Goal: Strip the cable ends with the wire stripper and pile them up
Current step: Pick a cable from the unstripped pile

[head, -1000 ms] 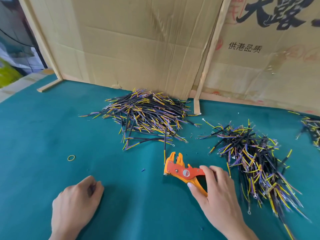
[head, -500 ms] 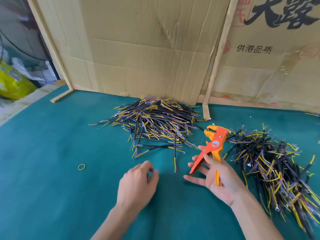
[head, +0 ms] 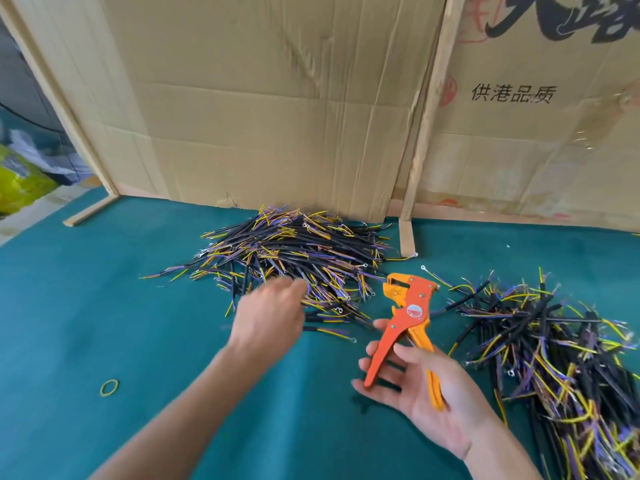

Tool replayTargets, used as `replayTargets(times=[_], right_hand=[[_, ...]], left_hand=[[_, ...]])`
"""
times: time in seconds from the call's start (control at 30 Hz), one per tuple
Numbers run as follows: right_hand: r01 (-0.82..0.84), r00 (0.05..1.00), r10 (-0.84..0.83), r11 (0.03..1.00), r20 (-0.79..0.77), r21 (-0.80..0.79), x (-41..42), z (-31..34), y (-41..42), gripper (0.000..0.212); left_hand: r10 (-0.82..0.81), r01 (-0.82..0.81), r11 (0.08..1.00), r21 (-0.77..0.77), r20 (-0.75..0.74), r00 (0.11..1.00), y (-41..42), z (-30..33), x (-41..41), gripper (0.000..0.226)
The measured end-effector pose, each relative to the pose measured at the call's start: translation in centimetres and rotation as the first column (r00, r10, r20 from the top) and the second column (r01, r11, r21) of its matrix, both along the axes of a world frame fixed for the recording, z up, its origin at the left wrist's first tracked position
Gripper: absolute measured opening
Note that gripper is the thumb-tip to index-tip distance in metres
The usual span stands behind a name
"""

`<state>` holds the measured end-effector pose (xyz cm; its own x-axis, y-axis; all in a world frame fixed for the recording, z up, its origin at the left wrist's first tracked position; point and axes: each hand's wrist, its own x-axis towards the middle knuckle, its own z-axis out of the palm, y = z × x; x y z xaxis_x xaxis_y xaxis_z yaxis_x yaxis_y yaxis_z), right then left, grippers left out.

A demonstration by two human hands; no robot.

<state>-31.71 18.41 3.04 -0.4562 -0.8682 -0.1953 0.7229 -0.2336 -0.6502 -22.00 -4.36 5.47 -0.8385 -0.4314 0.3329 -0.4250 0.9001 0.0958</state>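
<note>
An orange wire stripper [head: 408, 313] lies in my right hand [head: 426, 393], palm up, handles spread, jaws pointing away toward the back. My left hand [head: 268, 317] reaches over the near edge of the middle cable pile [head: 294, 251], fingers loosely together and blurred; I cannot tell whether it touches a cable. The pile holds several short black cables with yellow and purple ends. A second pile of the same cables [head: 554, 355] lies to the right of the stripper. A single cable [head: 329, 330] lies on the cloth between my hands.
Green cloth [head: 104, 306] covers the table. Cardboard sheets [head: 277, 98] stand along the back, with a wooden strip [head: 424, 126] leaning between them. A yellow rubber band [head: 109, 388] lies at the near left.
My right hand lifted the stripper off the cloth and turned it upright in the palm. My left hand moved from the near left up to the middle pile.
</note>
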Motion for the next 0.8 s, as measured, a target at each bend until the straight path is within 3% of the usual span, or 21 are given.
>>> replayTargets(times=[0.07, 0.13, 0.2, 0.27, 0.37, 0.53, 0.67, 0.8], right_hand=[[-0.016, 1.000, 0.016, 1.000, -0.010, 0.005, 0.1, 0.1, 0.0, 0.062], [-0.022, 1.000, 0.022, 1.000, -0.014, 0.007, 0.2, 0.3, 0.0, 0.062], [-0.025, 1.000, 0.025, 1.000, -0.008, 0.004, 0.2, 0.5, 0.0, 0.062], [-0.032, 0.999, 0.032, 0.999, -0.011, 0.002, 0.3, 0.7, 0.0, 0.061], [-0.046, 0.999, 0.046, 0.999, -0.028, 0.007, 0.2, 0.7, 0.0, 0.059], [-0.060, 0.998, 0.060, 0.998, -0.029, 0.002, 0.1, 0.6, -0.1, 0.059], [-0.067, 0.998, 0.067, 0.998, -0.022, 0.000, 0.1, 0.6, 0.0, 0.058], [-0.058, 0.998, 0.058, 0.998, -0.024, 0.010, 0.2, 0.9, 0.0, 0.061]], left_hand=[[0.015, -0.017, 1.000, -0.011, -0.128, 0.992, -2.0, 1.5, -1.7, 0.010], [0.002, -0.010, 0.999, -0.049, -0.165, 0.986, -3.6, 2.8, -4.5, 0.014], [-0.077, 0.072, 0.996, -0.050, -0.109, 0.991, -4.5, 3.5, -7.9, 0.026], [-0.141, 0.142, 0.989, -0.030, 0.039, 0.989, -4.9, 3.6, -11.0, 0.034], [-0.102, 0.116, 0.992, -0.051, 0.219, 0.970, -5.0, 2.7, -13.6, 0.032], [-0.069, 0.117, 0.964, -0.239, 0.199, 0.978, -5.0, 2.3, -14.0, 0.025], [-0.094, 0.154, 0.909, -0.386, 0.170, 0.981, -4.8, 3.0, -13.5, 0.035], [-0.093, 0.142, 0.947, -0.289, 0.176, 0.980, -4.7, 4.5, -12.9, 0.022]])
